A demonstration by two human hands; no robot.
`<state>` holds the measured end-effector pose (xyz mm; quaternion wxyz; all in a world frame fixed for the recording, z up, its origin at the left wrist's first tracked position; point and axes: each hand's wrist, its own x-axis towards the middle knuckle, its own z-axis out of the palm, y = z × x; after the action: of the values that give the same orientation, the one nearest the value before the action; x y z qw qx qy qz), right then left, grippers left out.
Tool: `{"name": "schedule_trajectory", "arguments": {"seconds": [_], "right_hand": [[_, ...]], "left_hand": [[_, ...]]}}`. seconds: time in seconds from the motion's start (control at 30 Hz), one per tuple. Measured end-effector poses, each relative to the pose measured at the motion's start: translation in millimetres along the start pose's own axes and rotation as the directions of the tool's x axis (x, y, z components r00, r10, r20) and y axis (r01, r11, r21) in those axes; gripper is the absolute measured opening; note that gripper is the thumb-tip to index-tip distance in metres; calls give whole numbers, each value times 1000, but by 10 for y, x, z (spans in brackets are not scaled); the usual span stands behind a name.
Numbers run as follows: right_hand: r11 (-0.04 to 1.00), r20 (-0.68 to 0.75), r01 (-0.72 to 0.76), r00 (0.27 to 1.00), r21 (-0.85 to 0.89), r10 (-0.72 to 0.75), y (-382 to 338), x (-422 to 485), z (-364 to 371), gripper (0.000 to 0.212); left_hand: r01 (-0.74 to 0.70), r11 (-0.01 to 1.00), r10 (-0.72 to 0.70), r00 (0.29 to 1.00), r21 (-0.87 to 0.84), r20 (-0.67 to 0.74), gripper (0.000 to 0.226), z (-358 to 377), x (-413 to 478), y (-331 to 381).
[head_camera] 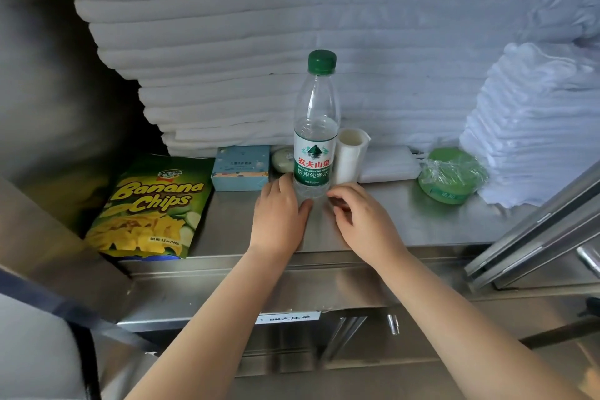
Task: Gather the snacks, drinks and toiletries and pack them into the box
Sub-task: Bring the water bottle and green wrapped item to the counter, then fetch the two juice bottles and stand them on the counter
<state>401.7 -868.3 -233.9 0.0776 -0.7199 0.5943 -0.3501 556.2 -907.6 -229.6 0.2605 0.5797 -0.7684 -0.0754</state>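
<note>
A clear water bottle with a green cap and green label stands upright on the steel shelf. My left hand lies at the left of its base, fingers straight and thumb just in front of the bottle. My right hand hovers at the right of the base with fingers loosely curled, holding nothing. A bag of banana chips lies at the left, then a light blue box and a small wrapped soap. A wrapped white cup, a white packet and a round green wrapped container sit to the right.
Tall stacks of folded white linen fill the back of the shelf, with another stack at the right. A steel sliding door frame slants across the right. The dark cabinet wall closes the left side. A labelled steel ledge runs below.
</note>
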Motion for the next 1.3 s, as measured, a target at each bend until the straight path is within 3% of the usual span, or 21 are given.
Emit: {"name": "schedule_trajectory", "arguments": {"seconds": [0.17, 0.33, 0.6, 0.73, 0.87, 1.03, 1.17, 1.3], "right_hand": [[981, 34, 87, 996, -173, -83, -30, -102, -45, 22], [915, 164, 140, 983, -380, -82, 16, -352, -58, 46], [887, 318, 175, 948, -428, -34, 110, -776, -277, 58], [939, 332, 85, 943, -333, 32, 127, -1291, -748, 55], [932, 207, -57, 968, -358, 138, 162, -1941, -1574, 50], [818, -101, -225, 974, -529, 203, 221, -2814, -2919, 54], [694, -355, -450, 889, -562, 289, 304, -3525, -3927, 58], [525, -515, -646, 761, -554, 394, 412, -4263, -4772, 61]], "left_hand": [[-36, 994, 39, 999, 105, -27, 41, 46, -233, -1], [-104, 960, 74, 990, 260, 123, 61, 104, -460, -32], [-113, 901, 25, 977, 419, 210, 68, -9, -919, 155], [-106, 930, 17, 969, 352, 246, 69, -58, -1210, 544], [-289, 939, 251, 946, 186, 206, 75, -162, -1589, 1358], [-587, 808, 589, 803, -46, 85, 66, -320, -1963, 2775], [-755, 640, 766, 641, -141, 48, 67, -321, -2137, 3962], [-862, 457, 885, 465, -218, 20, 70, -168, -2357, 5103]]}}
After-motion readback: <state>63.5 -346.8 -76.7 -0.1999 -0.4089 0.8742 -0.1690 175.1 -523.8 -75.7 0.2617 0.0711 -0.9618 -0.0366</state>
